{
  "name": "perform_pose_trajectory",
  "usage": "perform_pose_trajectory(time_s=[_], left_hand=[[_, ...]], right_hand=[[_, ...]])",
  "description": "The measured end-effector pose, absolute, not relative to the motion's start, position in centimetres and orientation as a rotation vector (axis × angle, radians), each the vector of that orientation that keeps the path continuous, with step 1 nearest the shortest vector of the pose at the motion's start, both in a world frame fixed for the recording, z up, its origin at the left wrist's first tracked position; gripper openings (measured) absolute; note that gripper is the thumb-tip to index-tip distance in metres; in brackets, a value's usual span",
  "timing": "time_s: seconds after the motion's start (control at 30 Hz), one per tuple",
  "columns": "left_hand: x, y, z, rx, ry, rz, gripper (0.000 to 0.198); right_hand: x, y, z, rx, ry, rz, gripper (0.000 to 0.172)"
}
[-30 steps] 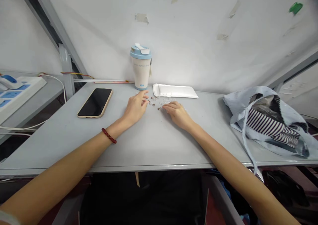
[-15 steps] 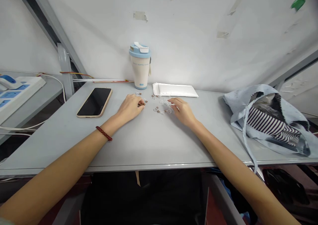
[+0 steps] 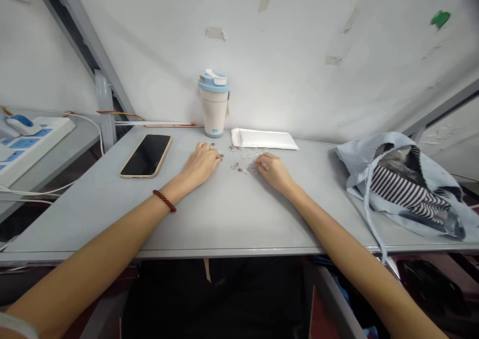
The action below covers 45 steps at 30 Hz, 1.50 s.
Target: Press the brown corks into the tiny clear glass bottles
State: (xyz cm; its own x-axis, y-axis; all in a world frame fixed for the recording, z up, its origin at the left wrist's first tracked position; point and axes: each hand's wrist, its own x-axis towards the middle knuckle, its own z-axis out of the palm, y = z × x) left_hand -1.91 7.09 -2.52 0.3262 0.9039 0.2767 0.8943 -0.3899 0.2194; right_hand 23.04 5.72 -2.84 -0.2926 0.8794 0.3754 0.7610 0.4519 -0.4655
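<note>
Small clear pieces with brownish bits [image 3: 245,170] lie scattered on the grey table [image 3: 232,214], between my two hands. More clear pieces [image 3: 250,153] form a loose cluster just below the white packet. My left hand [image 3: 202,163], a dark red beaded bracelet at its wrist, rests with bent fingers over a few small pieces [image 3: 221,156]; whatever its fingers hold is hidden. At the right edge of the scattered pieces is my right hand [image 3: 274,170], its fingers curled together around a small clear piece [image 3: 264,166].
A phone [image 3: 146,155] lies to the left. Behind the hands stand a cup with a blue lid [image 3: 214,104] and a flat white packet [image 3: 265,139]. A light blue bag [image 3: 359,154] sits at the right, and a power strip [image 3: 37,138] at the far left.
My left hand's fingers have turned further down over the small pieces. My right hand's fingers have curled in, with a clear piece now showing at them. The whole view has shifted slightly.
</note>
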Motion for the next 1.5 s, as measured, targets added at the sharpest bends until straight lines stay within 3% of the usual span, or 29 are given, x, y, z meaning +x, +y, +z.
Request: perform_pose_trajectory(time_s=[0.13,0.4,0.77,0.93,1.07,1.5], left_hand=[[-2.0,7.3,-2.8,2.541,1.696,0.576,0.027],[0.4,4.7,-0.2,1.855,1.181,0.904,0.023],[1.7,2.9,-0.2,1.591,1.048,0.912,0.023],[1.6,2.8,-0.8,1.531,0.855,0.776,0.035],[1.6,2.7,-1.1,1.471,0.726,0.756,0.041],[1.9,2.4,-0.6,1.222,0.705,0.802,0.032]], right_hand=[[22.3,4.7,-2.1,-1.325,-1.789,0.603,0.012],[20.8,2.6,-1.1,-1.205,-1.663,1.143,0.019],[20.2,1.9,-1.4,-1.124,-1.745,0.877,0.006],[20.1,1.2,-1.2,-1.029,-1.728,0.864,0.002],[20.0,0.7,-1.1,-1.036,-1.728,0.795,0.004],[20.3,1.6,-0.4,-1.048,-1.805,0.565,0.007]])
